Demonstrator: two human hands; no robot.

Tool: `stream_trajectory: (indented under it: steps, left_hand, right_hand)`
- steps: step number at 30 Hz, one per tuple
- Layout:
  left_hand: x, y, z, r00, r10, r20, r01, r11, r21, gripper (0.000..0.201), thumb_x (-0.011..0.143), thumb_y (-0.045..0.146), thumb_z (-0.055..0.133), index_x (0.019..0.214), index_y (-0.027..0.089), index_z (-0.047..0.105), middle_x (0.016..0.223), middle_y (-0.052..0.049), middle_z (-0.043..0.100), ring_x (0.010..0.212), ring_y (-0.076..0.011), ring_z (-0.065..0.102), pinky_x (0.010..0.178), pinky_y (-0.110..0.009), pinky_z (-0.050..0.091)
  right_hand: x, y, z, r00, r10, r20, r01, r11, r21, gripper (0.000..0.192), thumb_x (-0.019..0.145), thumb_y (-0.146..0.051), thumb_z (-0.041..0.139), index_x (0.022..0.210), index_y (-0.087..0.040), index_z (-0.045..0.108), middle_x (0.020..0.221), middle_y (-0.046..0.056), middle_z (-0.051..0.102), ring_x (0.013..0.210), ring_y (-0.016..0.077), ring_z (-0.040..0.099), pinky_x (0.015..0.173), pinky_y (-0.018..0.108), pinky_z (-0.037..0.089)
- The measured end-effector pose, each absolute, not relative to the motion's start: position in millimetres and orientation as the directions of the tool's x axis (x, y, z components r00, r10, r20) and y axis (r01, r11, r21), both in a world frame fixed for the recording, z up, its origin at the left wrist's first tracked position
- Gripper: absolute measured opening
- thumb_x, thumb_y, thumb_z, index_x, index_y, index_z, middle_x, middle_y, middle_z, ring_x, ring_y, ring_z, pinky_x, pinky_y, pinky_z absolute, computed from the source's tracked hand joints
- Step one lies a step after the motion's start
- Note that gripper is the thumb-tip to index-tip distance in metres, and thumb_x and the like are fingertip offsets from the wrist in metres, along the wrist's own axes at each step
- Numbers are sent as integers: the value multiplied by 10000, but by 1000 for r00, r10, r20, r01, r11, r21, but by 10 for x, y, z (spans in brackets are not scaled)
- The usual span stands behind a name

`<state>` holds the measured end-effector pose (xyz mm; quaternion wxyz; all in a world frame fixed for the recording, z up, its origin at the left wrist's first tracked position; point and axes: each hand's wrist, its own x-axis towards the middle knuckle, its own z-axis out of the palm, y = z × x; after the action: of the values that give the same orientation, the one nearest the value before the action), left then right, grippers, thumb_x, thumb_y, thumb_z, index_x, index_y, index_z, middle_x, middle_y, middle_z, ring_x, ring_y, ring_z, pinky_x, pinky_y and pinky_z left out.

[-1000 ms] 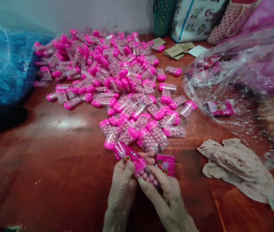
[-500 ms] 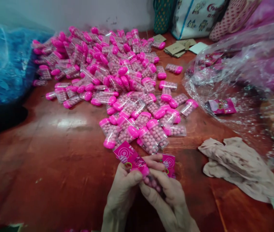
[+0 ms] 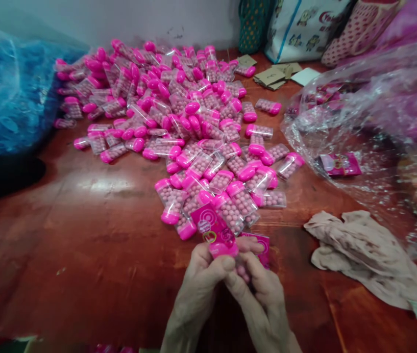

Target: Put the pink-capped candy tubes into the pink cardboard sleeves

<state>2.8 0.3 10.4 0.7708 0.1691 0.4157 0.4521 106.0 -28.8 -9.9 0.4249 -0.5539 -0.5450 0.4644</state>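
Observation:
My left hand (image 3: 199, 282) and my right hand (image 3: 259, 289) meet low in the middle of the view, both gripping one clear candy case with a pink cap. A pink printed label sleeve (image 3: 213, 229) sits over its upper end, sticking up past my left thumb. Pink candy balls show between my fingers. A second pink label (image 3: 261, 245) lies on the table just behind my right hand. A big heap of pink-capped candy cases (image 3: 179, 122) spreads across the red-brown table (image 3: 94, 235) right behind my hands.
A blue plastic bag (image 3: 6, 98) bulges at the left. A clear plastic bag (image 3: 370, 132) with a pink packet (image 3: 340, 164) inside lies at the right. A beige crumpled cloth (image 3: 366, 255) rests to the right of my hands. Cardboard pieces (image 3: 272, 76) and patterned bags (image 3: 300, 27) stand at the back.
The pink label sleeve has slid further along the case and tilted more upright. My hands closed tighter around the case, hiding most of the candy balls.

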Motion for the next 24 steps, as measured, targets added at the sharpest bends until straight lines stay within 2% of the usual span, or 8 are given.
stream_trajectory:
  steps: [2,5,7,9,11,15,19,24]
  left_hand:
    - [42,-22,82,255,843,-474,-592,524,613,223,712,270,700,887,134,726,828,-106,706,741,-210,642,717,-308,498]
    - [6,-40,70,137,871,-473,-643,441,627,224,782,308,638,920,153,721,915,-119,703,793,-214,643,717,-304,500]
    - [-51,-43,95,53,886,-461,-623,390,678,200,792,299,631,912,165,720,851,-103,709,765,-204,646,682,-286,504]
    - [-103,-52,145,70,890,-451,-562,408,719,166,771,284,659,862,160,723,743,-82,703,688,-186,643,638,-268,501]
    - [-124,-72,198,174,880,-441,-508,464,725,145,735,280,700,792,148,718,651,-60,679,596,-158,623,584,-244,489]
    - [-77,-122,218,339,844,-416,-492,536,686,220,689,306,744,842,155,697,559,-13,625,483,-110,563,490,-201,446]
    - [0,-173,184,292,861,-416,-462,508,727,230,706,243,731,905,146,671,589,-14,628,487,-97,551,493,-191,437]
    - [109,-238,246,187,874,-449,-547,472,691,122,752,232,686,824,139,654,591,-6,611,436,-59,494,409,-146,358]
  right_hand:
    - [1050,-270,-91,-2,1000,-8,207,-8,-978,148,896,-266,497,936,-175,607,652,-7,603,544,123,597,504,181,485]
    - [1105,-260,-25,-62,989,137,333,150,-931,217,913,-254,466,1068,-163,586,752,39,640,644,158,637,565,217,513]
    - [1176,-259,57,-50,966,255,442,250,-861,303,913,-265,471,1183,-151,545,912,99,641,807,203,639,671,271,524]
    - [1229,-235,154,24,946,324,492,271,-827,357,906,-282,487,1236,-149,520,1039,136,597,954,240,595,766,323,510]
    - [1232,-180,242,45,955,294,450,243,-859,327,900,-303,498,1186,-161,564,1060,130,578,971,243,580,775,332,506]
    - [1154,-62,330,34,998,45,184,38,-982,210,902,-287,497,807,-182,652,843,51,599,769,177,603,653,263,503]
    - [1143,-58,334,111,993,-50,-11,-50,-999,295,902,-293,505,648,-179,603,797,29,577,727,149,584,614,231,489]
    - [1076,-146,288,180,980,-78,-69,-67,-995,362,899,-363,497,610,-176,609,635,0,503,640,145,560,542,231,481]
